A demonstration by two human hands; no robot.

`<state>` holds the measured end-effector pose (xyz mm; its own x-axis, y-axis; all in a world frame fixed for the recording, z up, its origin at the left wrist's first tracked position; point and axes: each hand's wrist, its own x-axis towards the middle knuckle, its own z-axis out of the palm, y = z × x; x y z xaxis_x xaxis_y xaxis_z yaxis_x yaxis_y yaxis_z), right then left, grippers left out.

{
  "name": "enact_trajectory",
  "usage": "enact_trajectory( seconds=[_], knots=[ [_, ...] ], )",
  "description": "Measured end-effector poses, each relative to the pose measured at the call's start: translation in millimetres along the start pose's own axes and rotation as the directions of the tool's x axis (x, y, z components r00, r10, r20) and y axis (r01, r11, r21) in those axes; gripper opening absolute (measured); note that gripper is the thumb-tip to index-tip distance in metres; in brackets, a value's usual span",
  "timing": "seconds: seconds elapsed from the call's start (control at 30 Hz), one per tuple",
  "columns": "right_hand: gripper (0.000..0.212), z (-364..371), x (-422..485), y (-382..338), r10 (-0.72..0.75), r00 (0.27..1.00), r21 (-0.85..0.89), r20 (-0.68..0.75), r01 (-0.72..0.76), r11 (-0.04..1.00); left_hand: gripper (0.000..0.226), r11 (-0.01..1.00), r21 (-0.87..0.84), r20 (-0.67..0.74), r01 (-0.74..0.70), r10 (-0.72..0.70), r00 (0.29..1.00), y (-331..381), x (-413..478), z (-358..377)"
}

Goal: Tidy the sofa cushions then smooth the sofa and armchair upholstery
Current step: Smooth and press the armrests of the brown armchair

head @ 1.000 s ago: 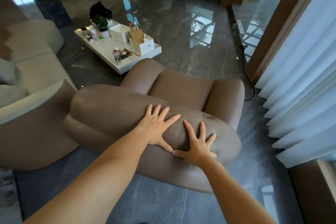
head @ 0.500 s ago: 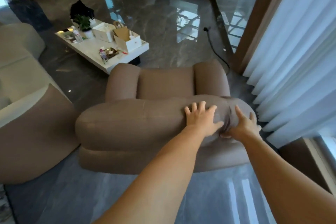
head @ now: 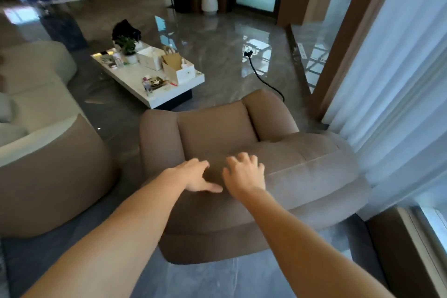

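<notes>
A brown upholstered armchair (head: 314, 172) stands in front of me, seen from behind its padded backrest. My left hand (head: 196, 175) lies flat on the top of the backrest toward its left end, fingers apart and thumb stretched right. My right hand (head: 244, 174) rests just beside it on the same backrest, fingers slightly curled and holding nothing. The thumbs nearly touch. The cream sofa (head: 36, 84) with a brown end panel sits at the left, a pale cushion (head: 6, 107) at its edge.
A white coffee table (head: 135, 84) with boxes, a potted plant and small items stands beyond the armchair. A black cable (head: 261, 80) trails across the glossy grey floor. Sheer white curtains (head: 399, 104) hang along the right side.
Both hands have slid left along the backrest, from its right end to its left-middle part. The view has swung with them, so the armchair now sits further right.
</notes>
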<state>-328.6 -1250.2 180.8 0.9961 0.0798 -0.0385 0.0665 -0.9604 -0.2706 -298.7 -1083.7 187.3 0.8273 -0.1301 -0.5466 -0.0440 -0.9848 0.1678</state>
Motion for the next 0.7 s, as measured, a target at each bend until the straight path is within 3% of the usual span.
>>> enact_trajectory(
  seconds=[0.17, 0.33, 0.43, 0.6, 0.7],
  knots=[
    [0.041, 34.7, -19.3, -14.1, -0.078, 0.976, -0.127, 0.203, 0.105, 0.986, 0.131, 0.997, 0.052, 0.116, 0.058, -0.064, 0.991, -10.4, -7.8, 39.1],
    [0.049, 39.0, -27.2, 5.2, -0.097, 0.971, -0.19, 0.22, 0.14, 0.972, 0.125, 0.998, -0.022, 0.092, 0.053, -0.051, 0.994, 17.5, -15.2, 62.6],
    [0.061, 34.5, -28.5, 27.2, -0.01, 0.976, -0.204, 0.217, 0.056, 0.977, 0.117, 0.996, -0.073, 0.051, 0.054, -0.05, 0.997, 44.8, -14.0, 71.6],
    [0.086, 32.9, -32.4, 64.3, 0.223, 0.965, -0.114, 0.138, -0.208, 0.971, 0.101, 0.986, -0.14, -0.038, 0.094, -0.101, 0.994, 74.7, -6.3, 93.7],
    [0.094, 30.1, -26.5, 81.9, 0.25, 0.958, -0.146, 0.142, -0.229, 0.962, 0.091, 0.98, -0.176, -0.091, 0.092, -0.11, 0.99, 86.1, 2.6, 103.3]
  ],
)
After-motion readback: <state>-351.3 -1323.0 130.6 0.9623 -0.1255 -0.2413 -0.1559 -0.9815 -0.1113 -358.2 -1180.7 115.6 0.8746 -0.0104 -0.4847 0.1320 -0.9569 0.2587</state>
